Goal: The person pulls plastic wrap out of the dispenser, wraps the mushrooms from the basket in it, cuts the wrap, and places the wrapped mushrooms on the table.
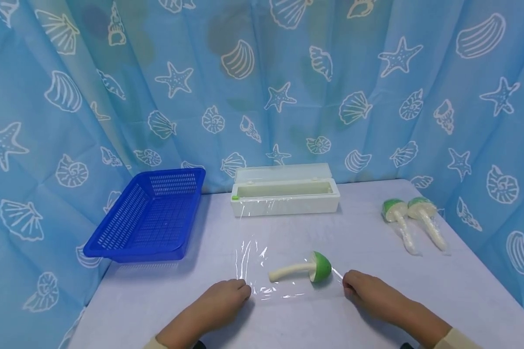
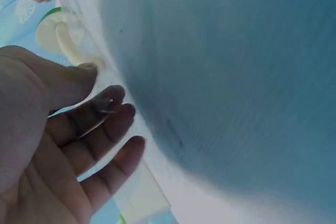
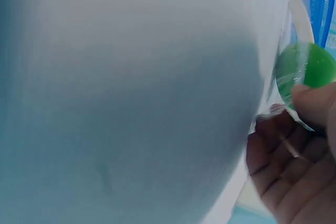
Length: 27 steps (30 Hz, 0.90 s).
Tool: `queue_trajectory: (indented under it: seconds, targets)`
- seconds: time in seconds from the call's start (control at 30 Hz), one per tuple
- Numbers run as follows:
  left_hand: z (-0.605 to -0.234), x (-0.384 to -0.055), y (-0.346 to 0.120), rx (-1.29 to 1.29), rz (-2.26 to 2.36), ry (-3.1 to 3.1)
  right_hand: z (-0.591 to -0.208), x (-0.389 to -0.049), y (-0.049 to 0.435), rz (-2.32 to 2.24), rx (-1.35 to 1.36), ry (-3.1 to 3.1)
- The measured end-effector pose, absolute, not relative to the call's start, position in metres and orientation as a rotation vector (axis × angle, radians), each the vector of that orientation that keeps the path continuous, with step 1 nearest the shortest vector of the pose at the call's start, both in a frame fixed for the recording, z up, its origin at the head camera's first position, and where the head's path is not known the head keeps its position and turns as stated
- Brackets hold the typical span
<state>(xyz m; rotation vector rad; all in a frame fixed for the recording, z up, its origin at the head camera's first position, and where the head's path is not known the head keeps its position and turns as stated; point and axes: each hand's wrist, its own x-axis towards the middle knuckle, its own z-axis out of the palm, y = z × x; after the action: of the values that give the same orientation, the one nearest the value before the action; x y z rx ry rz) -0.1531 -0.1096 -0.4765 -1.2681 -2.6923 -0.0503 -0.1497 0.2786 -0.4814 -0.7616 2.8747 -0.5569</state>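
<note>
A sheet of clear cling film [image 1: 284,295] lies spread on the table, running back to the white cling film box [image 1: 284,205]. A toy mushroom [image 1: 319,267] with a green cap and pale stem lies on its side on the film, cap to the right. My left hand [image 1: 227,299] pinches the film's near left corner between thumb and fingers, the other fingers loosely bent. At the near right corner, my right hand [image 1: 371,293] pinches gathered film, also visible in the right wrist view beside the green cap [image 3: 304,69].
A blue plastic basket [image 1: 135,255] stands at the back left. The film box's lid [image 1: 284,172] is raised. Two film-wrapped mushrooms [image 1: 402,228] lie side by side at the right. A blue shell-patterned curtain [image 1: 262,97] hangs behind the white table [image 1: 297,329].
</note>
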Motion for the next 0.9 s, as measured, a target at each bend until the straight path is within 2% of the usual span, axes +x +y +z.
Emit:
queue_trajectory:
  seconds: [0.2, 0.37, 0.67, 0.8, 0.9]
  targets:
    - [-0.458, -0.164, -0.111, -1.194, -0.168, -2.686, -0.469, -0.153, 0.279, -0.501, -0.765, 3.044]
    - [-0.453, -0.184, -0.110, -1.067, -0.254, -2.705, -0.463, -0.169, 0.273, -0.453, -0.739, 3.114]
    - [-0.467, -0.233, -0.105, -0.879, -0.612, -2.925, -0.472, -0.219, 0.271, -0.664, -0.644, 3.048]
    - [-0.475, -0.247, -0.101, -0.844, -0.564, -3.044, -0.478, -0.239, 0.266, -0.766, -0.602, 2.992]
    - [-0.478, -0.253, -0.098, -0.909, -0.461, -3.062, -0.480, -0.249, 0.259, -0.753, -0.625, 2.961]
